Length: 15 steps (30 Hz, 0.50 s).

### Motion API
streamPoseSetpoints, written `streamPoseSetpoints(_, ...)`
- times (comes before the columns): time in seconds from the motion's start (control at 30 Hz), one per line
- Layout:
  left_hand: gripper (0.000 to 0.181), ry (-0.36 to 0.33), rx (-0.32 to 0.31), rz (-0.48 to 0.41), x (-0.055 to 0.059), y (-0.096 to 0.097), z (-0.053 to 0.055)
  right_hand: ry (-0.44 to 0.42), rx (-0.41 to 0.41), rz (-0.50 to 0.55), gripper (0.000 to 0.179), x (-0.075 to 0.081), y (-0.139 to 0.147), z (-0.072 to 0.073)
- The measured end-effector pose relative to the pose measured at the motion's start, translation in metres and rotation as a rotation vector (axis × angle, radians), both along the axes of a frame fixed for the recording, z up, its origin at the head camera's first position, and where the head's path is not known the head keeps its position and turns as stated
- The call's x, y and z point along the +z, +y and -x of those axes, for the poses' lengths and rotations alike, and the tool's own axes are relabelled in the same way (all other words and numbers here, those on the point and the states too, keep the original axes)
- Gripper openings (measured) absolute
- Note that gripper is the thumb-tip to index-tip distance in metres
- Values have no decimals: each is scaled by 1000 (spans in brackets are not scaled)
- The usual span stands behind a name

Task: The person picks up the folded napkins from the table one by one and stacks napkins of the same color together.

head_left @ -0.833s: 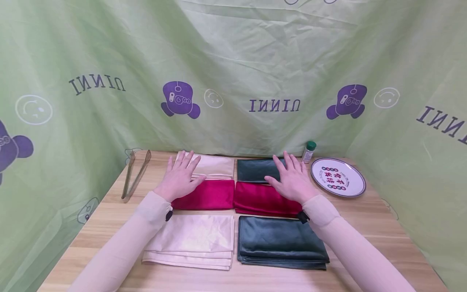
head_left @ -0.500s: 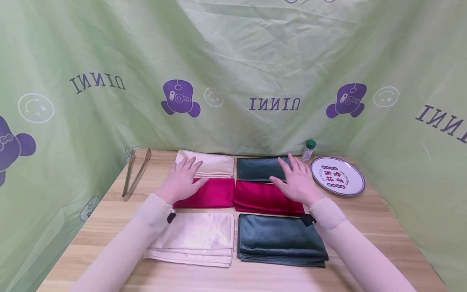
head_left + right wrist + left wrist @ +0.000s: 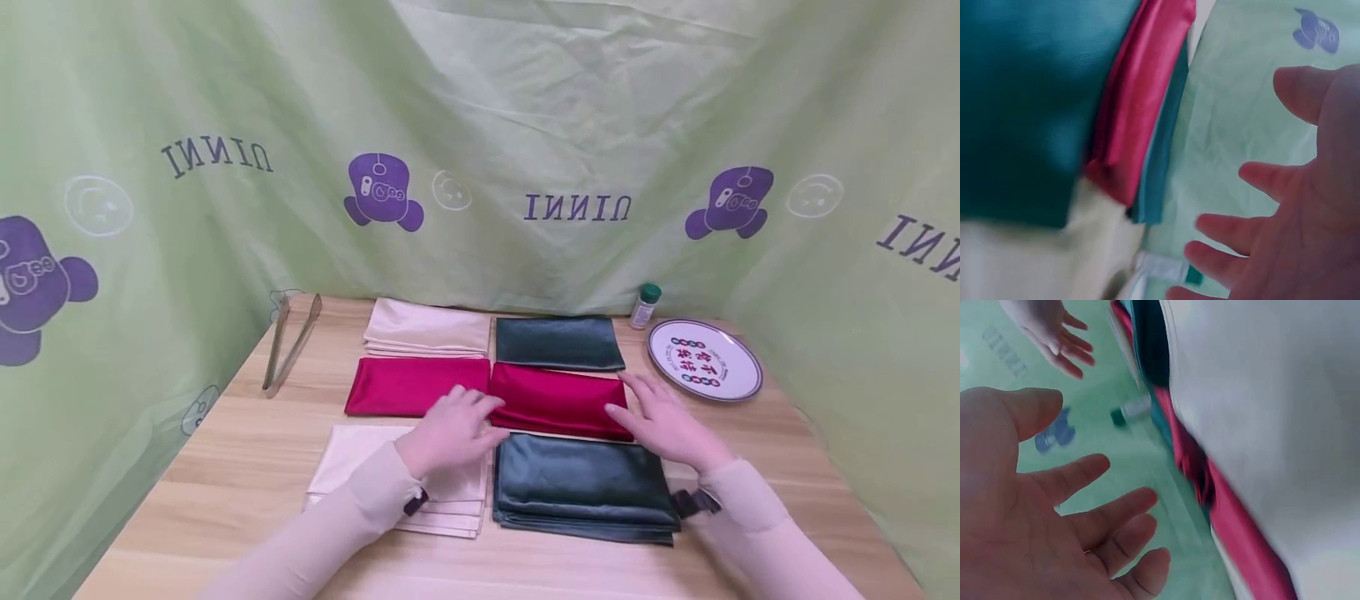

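My left hand [image 3: 453,429] hovers above the front pale pink folded cloth [image 3: 356,454], hiding part of it. Loosely spread fingers with nothing between them show in the left wrist view. Over by the right end of the right-hand crimson folded cloth [image 3: 555,396] is my right hand [image 3: 667,421], its fingers extended and holding nothing. The front dark green folded cloth [image 3: 585,475] lies between the hands. A second crimson cloth [image 3: 408,385] lies at middle left. Behind these lie another pale pink cloth [image 3: 427,325] and another dark green one [image 3: 558,342].
Metal tongs [image 3: 288,346] lie at the table's back left. A small green-capped bottle [image 3: 645,306] stands at the back right, near a round white plate [image 3: 705,358] with printed lettering. Green patterned curtain [image 3: 480,108] surrounds the wooden table [image 3: 195,500].
Both hands have drawn back toward the front. The left hand has shifted right off the left crimson cloth, and the right hand has shifted right. The cloths lie as before; the head view has shifted slightly.
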<state>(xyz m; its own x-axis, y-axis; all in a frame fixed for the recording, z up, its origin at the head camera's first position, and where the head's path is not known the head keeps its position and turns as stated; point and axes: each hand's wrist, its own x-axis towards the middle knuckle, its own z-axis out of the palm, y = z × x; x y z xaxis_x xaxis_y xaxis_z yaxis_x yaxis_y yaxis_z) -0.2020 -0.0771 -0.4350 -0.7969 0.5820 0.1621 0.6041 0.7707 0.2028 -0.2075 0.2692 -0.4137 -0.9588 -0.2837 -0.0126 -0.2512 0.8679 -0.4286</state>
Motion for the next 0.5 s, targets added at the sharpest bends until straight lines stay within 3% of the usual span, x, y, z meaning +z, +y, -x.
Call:
streamPoseSetpoints(0.13,48,-72,-74,-10,-2,15,-14,-48,-34,13,80,-9,18,-24)
streamPoseSetpoints(0.27,44,-134,-97,-13,-5,21,-23,-97,-51,21,80,-19,25,-43)
streamPoseSetpoints(0.4,42,-133,-79,-3,-8,25,-29,-150,-74,22,80,-25,28,-56)
streamPoseSetpoints(0.5,43,-115,-27,26,-10,28,-35,-195,-99,24,81,-28,27,-66)
